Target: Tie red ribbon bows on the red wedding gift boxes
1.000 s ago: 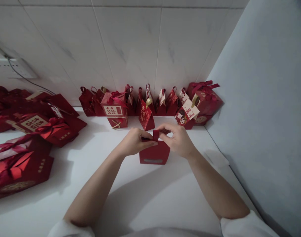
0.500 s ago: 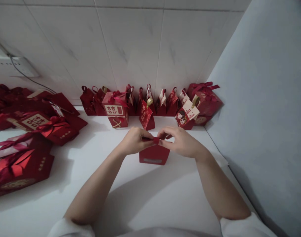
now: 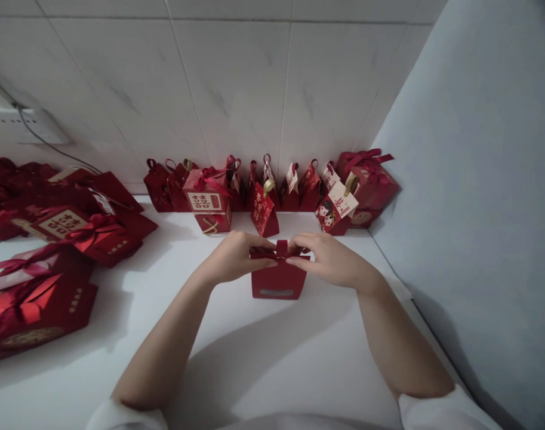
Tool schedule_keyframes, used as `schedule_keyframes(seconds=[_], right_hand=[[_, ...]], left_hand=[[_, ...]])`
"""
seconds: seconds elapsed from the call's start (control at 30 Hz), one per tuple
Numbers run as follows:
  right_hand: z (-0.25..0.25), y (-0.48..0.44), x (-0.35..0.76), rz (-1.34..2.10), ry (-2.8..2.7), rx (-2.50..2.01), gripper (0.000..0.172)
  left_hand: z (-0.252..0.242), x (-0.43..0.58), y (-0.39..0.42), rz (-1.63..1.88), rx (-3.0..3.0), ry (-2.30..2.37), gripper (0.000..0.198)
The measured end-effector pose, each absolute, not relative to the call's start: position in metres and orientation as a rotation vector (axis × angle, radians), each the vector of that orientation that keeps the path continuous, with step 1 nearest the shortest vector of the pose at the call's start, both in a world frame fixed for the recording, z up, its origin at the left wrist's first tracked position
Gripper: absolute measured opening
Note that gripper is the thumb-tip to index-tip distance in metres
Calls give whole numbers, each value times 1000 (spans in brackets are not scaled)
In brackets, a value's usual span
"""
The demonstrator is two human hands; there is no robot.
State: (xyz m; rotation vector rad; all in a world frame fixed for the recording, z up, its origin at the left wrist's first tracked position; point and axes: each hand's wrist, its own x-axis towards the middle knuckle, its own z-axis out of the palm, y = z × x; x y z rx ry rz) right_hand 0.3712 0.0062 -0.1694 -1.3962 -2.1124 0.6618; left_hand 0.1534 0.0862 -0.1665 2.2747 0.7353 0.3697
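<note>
A small red paper gift box (image 3: 279, 283) stands on the white table (image 3: 263, 352) in front of me. My left hand (image 3: 236, 257) pinches the left side of its top flaps, fingers closed. My right hand (image 3: 328, 258) pinches the right side of the top, fingers closed too. Between the two hands a short red tab (image 3: 282, 248) sticks up from the box's top. The box's front face shows a pale label strip near its base.
A row of small red gift boxes and bags (image 3: 272, 191) with ribbons and tags lines the tiled back wall. Larger red boxes with ribbons (image 3: 43, 263) are heaped at the left. A pale grey wall (image 3: 478, 209) closes the right side.
Both hands have stayed on the box top, working the flaps. The red tab was pressed low half a second ago and now stands up between my fingers. The box has not shifted.
</note>
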Motion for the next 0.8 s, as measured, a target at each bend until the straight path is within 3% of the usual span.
schedule_keyframes(seconds=[0.43, 0.8], right_hand=[[-175, 8, 362, 432, -2211, -1351, 11], [-174, 7, 368, 533, -2222, -1355, 12]], left_hand=[[-170, 159, 83, 445, 2495, 684, 14], [-174, 158, 87, 430, 2455, 670, 15]])
